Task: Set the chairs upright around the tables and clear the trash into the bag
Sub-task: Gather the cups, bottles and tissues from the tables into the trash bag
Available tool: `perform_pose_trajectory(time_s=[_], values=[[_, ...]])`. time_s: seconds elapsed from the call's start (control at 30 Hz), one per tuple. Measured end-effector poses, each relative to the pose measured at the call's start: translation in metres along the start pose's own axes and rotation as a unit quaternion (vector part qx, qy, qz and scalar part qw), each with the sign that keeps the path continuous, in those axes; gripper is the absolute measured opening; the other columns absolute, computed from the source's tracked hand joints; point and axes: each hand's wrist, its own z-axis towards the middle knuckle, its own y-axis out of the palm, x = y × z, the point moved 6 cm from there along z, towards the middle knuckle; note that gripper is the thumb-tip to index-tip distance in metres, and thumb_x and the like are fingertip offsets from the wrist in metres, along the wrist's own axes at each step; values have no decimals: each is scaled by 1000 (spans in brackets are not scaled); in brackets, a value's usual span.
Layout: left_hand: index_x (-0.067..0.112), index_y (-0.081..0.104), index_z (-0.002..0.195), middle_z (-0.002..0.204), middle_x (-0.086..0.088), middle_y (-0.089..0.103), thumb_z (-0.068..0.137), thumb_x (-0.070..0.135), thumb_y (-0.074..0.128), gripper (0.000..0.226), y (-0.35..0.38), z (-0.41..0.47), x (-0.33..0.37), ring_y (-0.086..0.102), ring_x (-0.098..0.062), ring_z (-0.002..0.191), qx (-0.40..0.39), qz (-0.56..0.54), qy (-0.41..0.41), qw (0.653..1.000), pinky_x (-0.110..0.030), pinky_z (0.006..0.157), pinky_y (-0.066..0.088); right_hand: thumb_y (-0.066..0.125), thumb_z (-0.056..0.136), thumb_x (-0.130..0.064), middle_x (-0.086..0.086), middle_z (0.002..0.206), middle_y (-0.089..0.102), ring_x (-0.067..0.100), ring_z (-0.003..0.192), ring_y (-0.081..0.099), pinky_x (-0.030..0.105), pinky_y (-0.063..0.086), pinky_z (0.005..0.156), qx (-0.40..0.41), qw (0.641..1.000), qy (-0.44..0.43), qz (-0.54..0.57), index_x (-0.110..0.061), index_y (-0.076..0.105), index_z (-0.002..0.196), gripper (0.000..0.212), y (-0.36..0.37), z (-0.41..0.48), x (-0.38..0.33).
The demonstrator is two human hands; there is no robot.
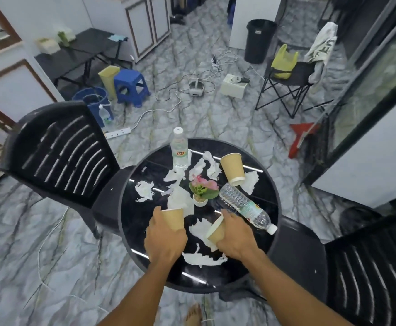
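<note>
Two paper cups are in hand at once: the left hand (pixel 166 236) has its grip closed round an upright cup (pixel 173 218), the right hand (pixel 233 236) round a tipped cup (pixel 216 232), likely so both go to the bag in one trip. No bag is clearly in reach. Torn tissue scraps (pixel 201 259), a third cup (pixel 232 167) and two bottles remain on the round worktop (pixel 142 217); the black chairs (pixel 60 151) stand upright beside it.
</note>
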Motion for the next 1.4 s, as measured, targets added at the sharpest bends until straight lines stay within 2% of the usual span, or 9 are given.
perform_pose_trajectory(time_s=[0.13, 0.3, 0.43, 0.53, 0.6, 0.7, 0.8, 1.03, 1.4], values=[[23, 16, 148, 133, -6, 48, 72, 36, 70, 95, 1, -31, 41, 49, -28, 112, 21, 53, 132, 990, -44, 88, 50, 71, 61, -28, -1, 110, 56, 24, 106, 56, 39, 52, 89, 59, 996, 19, 60, -21, 48, 118, 62, -22, -14, 13], [19, 18, 150, 133, -9, 50, 73, 39, 69, 94, 28, -79, 105, 51, -32, 115, -1, 91, 229, 969, -46, 91, 49, 66, 64, -65, -2, 116, 57, 22, 106, 57, 42, 52, 87, 142, 980, 40, 131, -24, 50, 124, 74, -63, -57, 59], [17, 19, 151, 132, -14, 51, 74, 37, 69, 94, 56, -146, 164, 51, -36, 113, -14, 81, 311, 947, -47, 87, 48, 71, 68, -56, -1, 110, 59, 23, 101, 58, 39, 51, 82, 202, 965, 70, 150, -21, 52, 117, 63, -99, -118, 131], [17, 19, 151, 138, -14, 48, 76, 38, 71, 94, 81, -207, 207, 48, -36, 120, -29, 47, 350, 935, -49, 94, 46, 71, 69, -54, -6, 105, 58, 18, 96, 58, 30, 46, 71, 255, 943, 109, 182, -22, 54, 106, 51, -127, -177, 188], [16, 18, 151, 143, -14, 45, 77, 37, 71, 94, 99, -250, 239, 45, -35, 126, -40, 25, 386, 921, -49, 98, 44, 69, 71, -56, -7, 116, 57, 17, 106, 57, 32, 49, 80, 299, 926, 134, 188, -23, 53, 119, 61, -151, -218, 226], [18, 18, 150, 143, -12, 43, 77, 36, 71, 92, 126, -318, 295, 43, -35, 127, -61, -19, 428, 901, -50, 97, 44, 73, 73, -43, -3, 135, 51, 21, 124, 49, 38, 46, 98, 381, 893, 168, 172, -19, 42, 141, 78, -193, -282, 282], [22, 21, 150, 139, -10, 47, 76, 37, 73, 92, 151, -387, 351, 47, -33, 121, -83, -57, 479, 872, -48, 94, 45, 74, 73, -38, 4, 140, 49, 26, 127, 46, 43, 44, 102, 445, 848, 231, 173, -13, 37, 146, 85, -226, -350, 338], [22, 20, 151, 143, -11, 45, 76, 38, 74, 94, 250, -564, 415, 45, -35, 126, -219, -57, 613, 757, -50, 97, 43, 75, 72, -34, 2, 138, 49, 25, 126, 46, 41, 43, 102, 535, 716, 419, 159, -17, 37, 146, 85, -216, -527, 453], [22, 14, 154, 142, -10, 43, 76, 36, 72, 98, 383, -837, 292, 43, -34, 126, -450, 104, 717, 522, -47, 98, 44, 77, 70, -38, 6, 139, 50, 29, 126, 49, 40, 46, 99, 500, 493, 665, 255, -17, 37, 147, 90, -18, -791, 537]])
